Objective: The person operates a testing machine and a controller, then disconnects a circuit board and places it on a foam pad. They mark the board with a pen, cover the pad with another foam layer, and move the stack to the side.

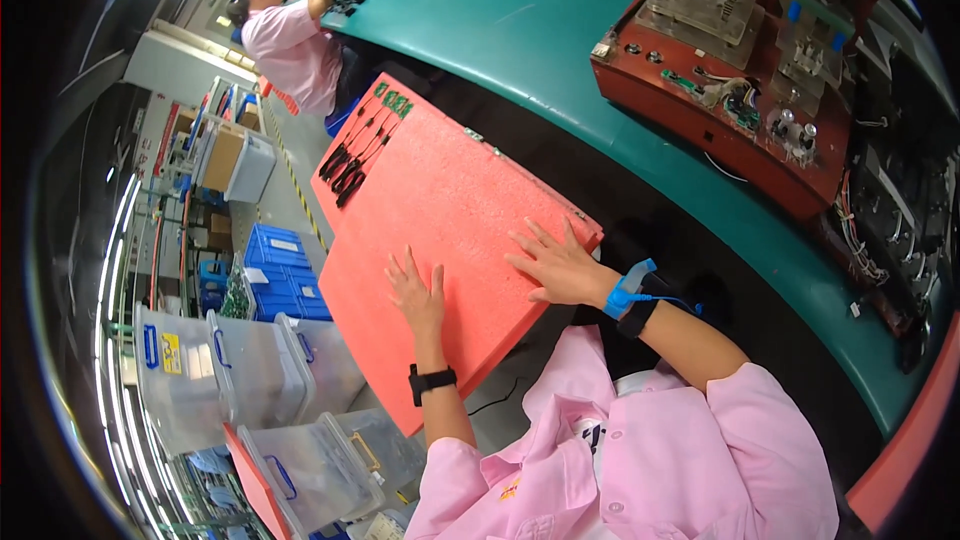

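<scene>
A large pink foam sheet (pixel 440 190) lies in front of me, seemingly on top of another of the same colour. My left hand (pixel 418 292) rests on its near left part, fingers spread and holding nothing. Toward the sheet's right edge, my right hand (pixel 560 265) also lies flat with its fingers apart. A blue wrist strap (pixel 630 287) with a cord circles my right wrist. At the far left corner of the foam, several small green circuit boards with black cables (pixel 358 150) sit side by side, away from both hands.
A green workbench (pixel 540 40) runs along the right, bearing a red test fixture (pixel 690 110) with loose wires. At its far end sits a person (pixel 295 45) in pink. See-through lidded boxes (pixel 255 380) and blue crates (pixel 285 275) stand at left.
</scene>
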`<state>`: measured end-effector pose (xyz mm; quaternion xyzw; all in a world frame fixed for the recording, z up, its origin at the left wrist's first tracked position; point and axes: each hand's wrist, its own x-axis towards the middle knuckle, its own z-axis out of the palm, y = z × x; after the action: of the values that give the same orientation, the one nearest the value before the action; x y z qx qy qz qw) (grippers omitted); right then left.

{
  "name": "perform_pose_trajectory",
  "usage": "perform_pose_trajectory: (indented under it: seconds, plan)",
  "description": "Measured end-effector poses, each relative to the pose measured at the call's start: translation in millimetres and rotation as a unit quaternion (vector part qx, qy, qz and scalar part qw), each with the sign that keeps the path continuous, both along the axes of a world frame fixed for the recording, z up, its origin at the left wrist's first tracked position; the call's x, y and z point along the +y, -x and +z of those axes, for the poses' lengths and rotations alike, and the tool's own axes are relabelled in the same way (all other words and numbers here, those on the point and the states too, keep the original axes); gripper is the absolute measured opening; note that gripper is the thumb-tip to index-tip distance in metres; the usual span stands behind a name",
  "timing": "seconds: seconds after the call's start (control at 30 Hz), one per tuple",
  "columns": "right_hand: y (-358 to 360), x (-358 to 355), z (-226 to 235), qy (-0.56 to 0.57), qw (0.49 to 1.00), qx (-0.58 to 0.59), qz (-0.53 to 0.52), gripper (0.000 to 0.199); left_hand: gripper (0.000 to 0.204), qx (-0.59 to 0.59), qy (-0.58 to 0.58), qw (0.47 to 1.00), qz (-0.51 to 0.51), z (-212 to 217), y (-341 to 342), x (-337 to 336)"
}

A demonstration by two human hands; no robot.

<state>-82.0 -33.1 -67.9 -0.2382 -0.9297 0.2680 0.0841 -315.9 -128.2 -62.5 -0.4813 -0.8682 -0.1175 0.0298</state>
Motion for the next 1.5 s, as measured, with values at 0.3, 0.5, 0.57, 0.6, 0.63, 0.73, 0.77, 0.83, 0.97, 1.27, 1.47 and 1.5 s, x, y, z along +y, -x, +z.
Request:
perform_pose_trajectory:
  seconds: [0.3,0.5,0.57,0.6,0.63,0.73,0.77,0.83,0.97,1.27,1.47,1.5]
  plan:
    - [-68,30,-106,0.294,0.846,0.227,-0.382,0.054,0.057,0.055,0.084,0.992,0.077,-38,16,29]
    - [-49,21,-98,0.611,0.618,0.367,-0.331,0.058,0.056,0.023,0.118,0.987,0.107,-36,15,40]
    - [-46,19,-97,0.632,0.599,0.396,-0.292,0.060,0.056,0.030,0.117,0.987,0.105,-34,11,45]
    - [-42,20,-100,0.562,0.670,0.355,-0.331,0.057,0.056,0.033,0.113,0.986,0.116,-34,11,45]
    - [-42,21,-103,0.485,0.732,0.306,-0.368,0.055,0.056,0.034,0.108,0.985,0.127,-34,11,46]
    - [-60,18,-112,0.396,0.784,0.241,-0.413,0.051,0.056,0.035,0.107,0.984,0.139,-33,13,50]
    - [-66,16,-113,0.392,0.787,0.229,-0.417,0.049,0.056,0.034,0.104,0.983,0.150,-32,15,50]
    - [-73,10,-111,0.383,0.788,0.218,-0.430,0.048,0.057,0.024,0.102,0.985,0.139,-28,15,51]
    - [-50,-10,-97,0.624,0.640,0.279,-0.352,0.038,0.058,0.014,0.043,0.997,0.055,-14,14,32]
    - [0,5,-114,0.558,0.611,0.341,-0.446,0.039,0.076,0.079,0.109,0.959,-0.251,-10,-86,-41]
    - [14,19,-129,0.409,0.683,0.348,-0.494,0.030,0.078,0.062,0.093,0.966,-0.234,-29,-88,-31]
    - [19,21,-136,0.389,0.678,0.321,-0.535,0.033,0.078,0.056,0.084,0.963,-0.248,-31,-89,-28]
